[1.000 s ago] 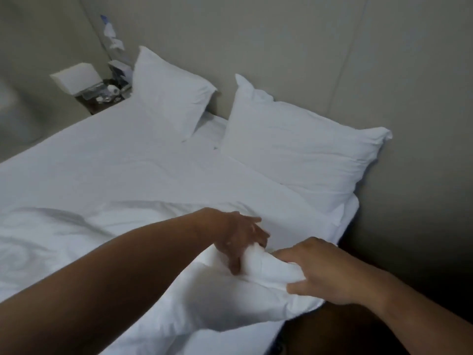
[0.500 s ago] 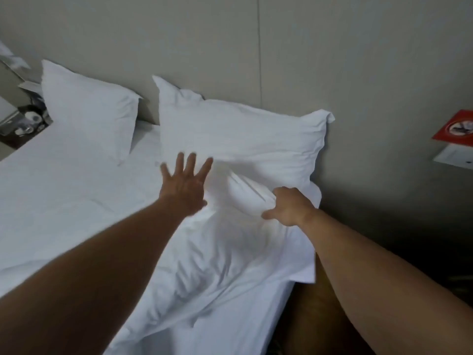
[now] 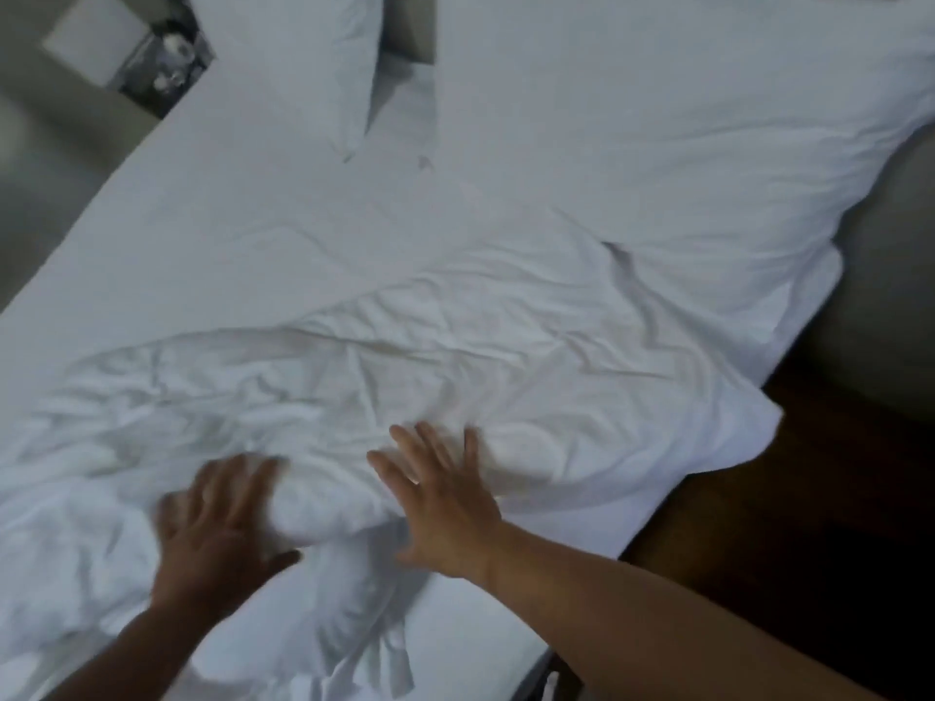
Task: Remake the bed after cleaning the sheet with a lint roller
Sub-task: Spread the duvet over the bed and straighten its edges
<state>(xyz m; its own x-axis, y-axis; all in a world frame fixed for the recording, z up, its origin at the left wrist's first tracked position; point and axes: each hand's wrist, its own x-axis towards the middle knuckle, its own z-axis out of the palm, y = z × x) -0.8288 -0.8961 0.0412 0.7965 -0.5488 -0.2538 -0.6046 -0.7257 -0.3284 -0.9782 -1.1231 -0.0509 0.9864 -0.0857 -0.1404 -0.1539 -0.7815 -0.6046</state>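
Beige wall (image 3: 880, 306) and dark floor (image 3: 809, 523) frame the bed (image 3: 470, 619). Its bare sheet (image 3: 227, 204) runs smooth from nine o'clock up to eleven, where a nightstand (image 3: 152, 63) stands just beside the mattress corner. Two pillows rest at the head: the small pillow (image 3: 303, 58) at twelve o'clock, the big pillow (image 3: 683, 118) at one.

The duvet (image 3: 455, 356) lies crumpled across the near half, reaching the foot of the big pillow but sagging well short of the other. Both my hands lie flat on it with fingers spread, gripping nothing: left hand (image 3: 217, 523) at seven o'clock (blurred, so I can't say how firmly it presses), right hand (image 3: 445, 498) at six.

I judge this to be the spreading step of the remake. Next I should sweep the creases outward toward nine o'clock, then draw the sagging top edge up level toward twelve.
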